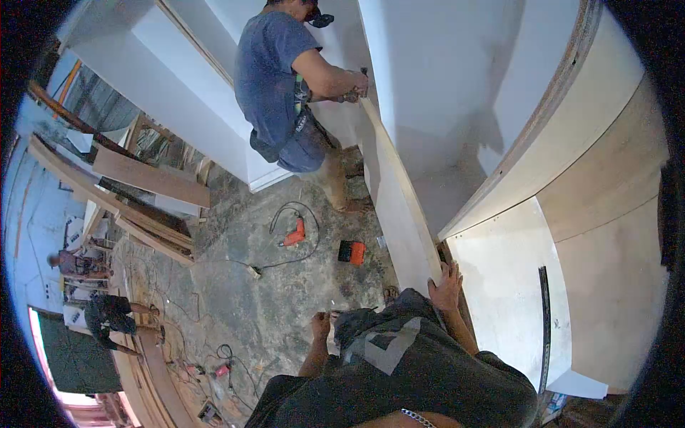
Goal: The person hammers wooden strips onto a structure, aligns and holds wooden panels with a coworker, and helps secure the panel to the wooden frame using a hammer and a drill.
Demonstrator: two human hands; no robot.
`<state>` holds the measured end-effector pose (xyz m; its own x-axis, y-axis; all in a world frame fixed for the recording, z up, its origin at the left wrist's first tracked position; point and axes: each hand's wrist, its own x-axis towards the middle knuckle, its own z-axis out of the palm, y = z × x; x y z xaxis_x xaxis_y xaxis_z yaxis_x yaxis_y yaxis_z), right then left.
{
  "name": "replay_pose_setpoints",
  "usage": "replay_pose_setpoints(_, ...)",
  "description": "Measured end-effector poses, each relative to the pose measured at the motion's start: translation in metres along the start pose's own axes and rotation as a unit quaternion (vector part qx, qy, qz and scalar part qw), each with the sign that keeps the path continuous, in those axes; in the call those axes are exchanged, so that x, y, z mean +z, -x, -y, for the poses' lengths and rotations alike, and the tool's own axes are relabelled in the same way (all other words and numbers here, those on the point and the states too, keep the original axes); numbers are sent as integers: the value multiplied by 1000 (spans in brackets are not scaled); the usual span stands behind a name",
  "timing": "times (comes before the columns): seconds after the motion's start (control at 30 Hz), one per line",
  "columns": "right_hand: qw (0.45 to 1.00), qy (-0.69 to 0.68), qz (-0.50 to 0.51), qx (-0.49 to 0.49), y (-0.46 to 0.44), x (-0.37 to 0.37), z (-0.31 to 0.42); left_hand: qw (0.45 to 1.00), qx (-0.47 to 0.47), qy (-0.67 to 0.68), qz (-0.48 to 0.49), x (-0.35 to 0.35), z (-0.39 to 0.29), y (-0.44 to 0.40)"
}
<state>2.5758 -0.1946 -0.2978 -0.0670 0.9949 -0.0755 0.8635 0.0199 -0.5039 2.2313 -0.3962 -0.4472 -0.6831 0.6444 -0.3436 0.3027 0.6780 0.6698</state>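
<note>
My right hand [446, 287] grips the near end of a long white panel [394, 207], fingers bent over its pale wooden edge. The panel stands on its long edge and runs away from me to a co-worker [275, 78]. That person's hands hold a dark tool, partly hidden, at the far end of the panel. In front of my body to the left, my left hand [321, 327] is closed in a fist above the concrete floor; what it may hold is too small to make out.
An orange power drill [294, 234] with its cord and an orange-black box [351, 252] lie on the floor. To the right stands a large curved wooden panel [499, 264]. Stacked boards [153, 228], loose cords and two more people [107, 321] are at the left.
</note>
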Motion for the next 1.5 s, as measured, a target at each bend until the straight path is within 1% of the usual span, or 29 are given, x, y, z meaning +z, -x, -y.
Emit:
replay_pose_setpoints(0.1, 1000, -1, -1, 1, 0, -2, 2, 999, 8, 27, 23, -3, -6, 3)
replay_pose_setpoints(0.2, 1000, -4, -8, -12, -1, 2, -2, 1000, 11, 12, -6, -3, -11, 5)
replay_pose_setpoints(0.27, 1000, 0, 5, -2, -1, -5, 4, 998, 22, -39, -32, 3, 3, -2)
replay_pose_setpoints(0.37, 1000, 4, 16, 7, -1, -5, 3, 999, 29, -4, -11, 0, 1, 1)
replay_pose_setpoints(0.5, 1000, 8, 6, -1, -1, 2, -4, 999, 18, -39, -6, -2, -4, 1)
replay_pose_setpoints(0.6, 1000, 4, 9, -2, 0, 1, -3, 1000, 7, -21, -7, -6, -19, 7)
replay_pose_setpoints(0.67, 1000, 6, 10, -1, 0, 2, -4, 1000, -14, -18, 2, -4, -16, 4)
replay_pose_setpoints(0.8, 1000, 5, 1, 0, 0, 1, -2, 1000, -16, -4, -14, 6, 9, -5)
replay_pose_setpoints(0.83, 1000, 4, 1, 1, 1, 0, -1, 999, -14, 33, -1, 10, 21, -9)
replay_pose_setpoints(0.87, 1000, -1, -5, 0, 1, -2, 0, 998, -11, 69, 12, 6, 17, -8)
replay_pose_setpoints(0.9, 1000, -7, -11, -1, 2, -3, 1, 998, -10, 67, 13, 3, 13, -6)
replay_pose_setpoints(0.97, 1000, -9, -16, -8, 2, -4, 2, 997, 52, -40, 30, -4, 7, -2)
replay_pose_setpoints(1.0, 1000, -10, -21, -15, 2, -4, 2, 997, 55, -45, 32, -5, 3, -1)
replay_pose_setpoints(1.07, 1000, -4, -14, 2, 1, -3, 3, 999, 38, -1, -16, -1, 6, 1)
replay_pose_setpoints(1.13, 1000, 2, -9, 20, -1, -2, 1, 999, 45, -12, -11, 1, 11, -2)
replay_pose_setpoints(1.2, 1000, 5, -5, 5, 0, 0, -3, 998, 35, -38, -22, 3, 20, -5)
replay_pose_setpoints(1.23, 1000, 3, -6, 12, 0, 0, -2, 998, 39, -44, -18, 2, 23, -7)
replay_pose_setpoints(1.3, 1000, 2, -2, 11, 1, -3, 0, 999, 22, -13, 26, 2, 30, -11)
replay_pose_setpoints(1.33, 1000, 0, -2, 17, 1, -4, 1, 999, -4, -34, 35, -7, 6, 0)
replay_pose_setpoints(1.37, 1000, -1, 1, 15, 1, -6, 2, 999, -2, -38, 38, -6, 11, -1)
replay_pose_setpoints(1.43, 1000, -3, 6, 16, 2, -6, 1, 999, -14, -7, 31, 0, 22, -8)
replay_pose_setpoints(1.5, 1000, 10, 9, 19, 1, -3, -1, 999, -12, -13, 33, 2, 30, -14)
